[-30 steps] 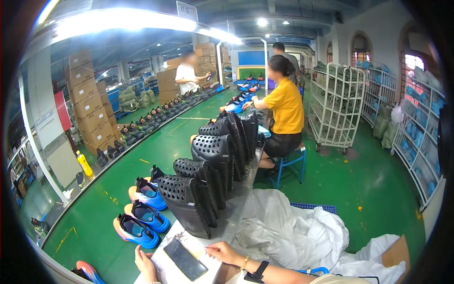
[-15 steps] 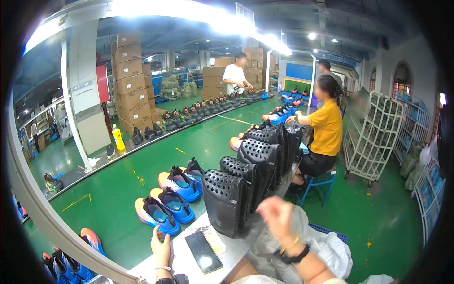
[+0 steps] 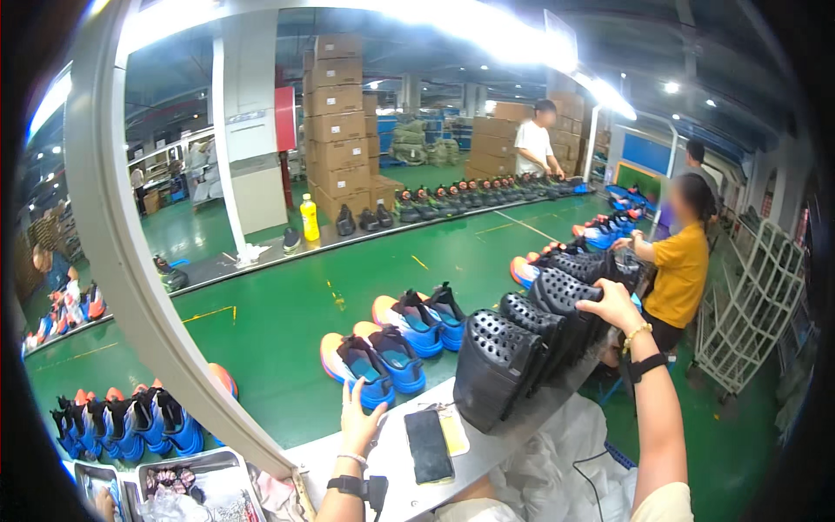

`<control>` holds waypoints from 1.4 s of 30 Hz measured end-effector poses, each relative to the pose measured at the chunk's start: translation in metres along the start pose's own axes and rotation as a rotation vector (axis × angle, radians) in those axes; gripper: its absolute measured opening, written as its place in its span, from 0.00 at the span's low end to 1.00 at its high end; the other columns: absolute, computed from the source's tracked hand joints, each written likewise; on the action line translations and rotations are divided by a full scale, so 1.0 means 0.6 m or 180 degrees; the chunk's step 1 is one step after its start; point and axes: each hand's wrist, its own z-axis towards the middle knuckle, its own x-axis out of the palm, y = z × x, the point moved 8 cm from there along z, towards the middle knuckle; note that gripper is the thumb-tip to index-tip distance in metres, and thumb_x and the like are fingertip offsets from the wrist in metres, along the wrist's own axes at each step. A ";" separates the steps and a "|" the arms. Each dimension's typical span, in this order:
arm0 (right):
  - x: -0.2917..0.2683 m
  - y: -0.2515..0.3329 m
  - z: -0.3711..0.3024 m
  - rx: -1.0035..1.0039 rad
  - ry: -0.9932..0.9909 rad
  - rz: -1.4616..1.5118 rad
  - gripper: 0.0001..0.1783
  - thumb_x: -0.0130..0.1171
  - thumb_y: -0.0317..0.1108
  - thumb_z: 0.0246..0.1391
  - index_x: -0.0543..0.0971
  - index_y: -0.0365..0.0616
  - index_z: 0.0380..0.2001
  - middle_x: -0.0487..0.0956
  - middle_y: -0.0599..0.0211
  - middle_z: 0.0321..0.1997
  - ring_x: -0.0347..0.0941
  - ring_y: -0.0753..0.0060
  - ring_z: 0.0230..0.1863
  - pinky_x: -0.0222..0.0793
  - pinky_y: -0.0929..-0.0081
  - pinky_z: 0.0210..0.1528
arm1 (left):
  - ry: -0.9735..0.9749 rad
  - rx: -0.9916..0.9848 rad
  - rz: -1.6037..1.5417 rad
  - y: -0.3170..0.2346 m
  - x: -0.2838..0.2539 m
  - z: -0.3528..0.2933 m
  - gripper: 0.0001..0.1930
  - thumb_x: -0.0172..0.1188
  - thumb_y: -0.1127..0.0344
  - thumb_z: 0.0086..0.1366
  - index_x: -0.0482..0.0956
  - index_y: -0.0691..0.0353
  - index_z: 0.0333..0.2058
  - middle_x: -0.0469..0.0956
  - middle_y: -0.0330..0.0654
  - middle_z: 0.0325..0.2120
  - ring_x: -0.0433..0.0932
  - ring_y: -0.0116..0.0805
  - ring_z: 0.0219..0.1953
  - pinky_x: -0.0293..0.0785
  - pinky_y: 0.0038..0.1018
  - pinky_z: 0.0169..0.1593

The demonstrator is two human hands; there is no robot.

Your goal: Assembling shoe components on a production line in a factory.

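Observation:
My left hand (image 3: 357,424) is open, fingers spread at the heel of a blue and orange sneaker (image 3: 358,370); whether it touches is unclear. A second matching sneaker (image 3: 398,358) sits close beside it, with another pair just behind. My right hand (image 3: 616,306) reaches up and grips the upper edge of a black clog-like piece (image 3: 565,291) with round holes. Several such black pieces stand upright in a row along the metal bench; the nearest one (image 3: 496,365) is closest to me. A dark phone (image 3: 428,446) lies between my hands on a pale card.
A white post (image 3: 165,278) slants past my left side. At lower left are metal trays (image 3: 198,465) of small items and a row of blue sneakers (image 3: 130,426). Across the green surface, dark shoes line a ledge near a yellow bottle (image 3: 310,217). A co-worker in yellow (image 3: 680,277) sits at right.
My right hand has moved forward from above the white cloth onto a black perforated piece. The view has turned left, bringing the trays in. My left hand stays by the sneaker heel.

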 end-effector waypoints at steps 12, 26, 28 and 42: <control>-0.097 0.375 -0.054 -0.1045 -0.0093 0.1280 0.28 0.73 0.49 0.39 0.81 0.31 0.34 0.81 0.49 0.25 0.80 0.55 0.29 0.73 0.64 0.35 | -0.0126 0.0139 -0.0010 0.034 -0.061 0.045 0.22 0.69 0.66 0.52 0.71 0.56 0.44 0.62 0.64 0.62 0.68 0.62 0.59 0.68 0.41 0.58; 0.558 0.680 -0.061 -0.1471 0.1392 -0.0154 0.26 0.69 0.54 0.41 0.82 0.43 0.36 0.82 0.54 0.35 0.81 0.57 0.37 0.77 0.63 0.41 | -0.0576 -0.0394 -0.0464 0.052 -0.034 0.021 0.36 0.69 0.65 0.51 0.59 0.60 0.56 0.61 0.65 0.61 0.68 0.63 0.57 0.65 0.45 0.59; 0.585 0.699 -0.091 -0.1598 0.1273 -0.0182 0.25 0.69 0.55 0.42 0.83 0.42 0.31 0.83 0.57 0.33 0.82 0.57 0.35 0.78 0.63 0.38 | -0.0621 -0.0275 -0.0367 0.064 -0.034 0.018 0.35 0.69 0.65 0.52 0.60 0.61 0.56 0.58 0.65 0.63 0.68 0.64 0.57 0.66 0.45 0.59; 0.692 0.666 -0.085 -0.0777 0.1488 0.1091 0.18 0.59 0.44 0.51 0.81 0.36 0.28 0.81 0.44 0.29 0.80 0.44 0.33 0.78 0.55 0.38 | -0.0500 -0.0116 -0.0258 0.011 -0.037 0.033 0.16 0.65 0.71 0.54 0.73 0.65 0.41 0.57 0.62 0.65 0.76 0.59 0.49 0.74 0.42 0.49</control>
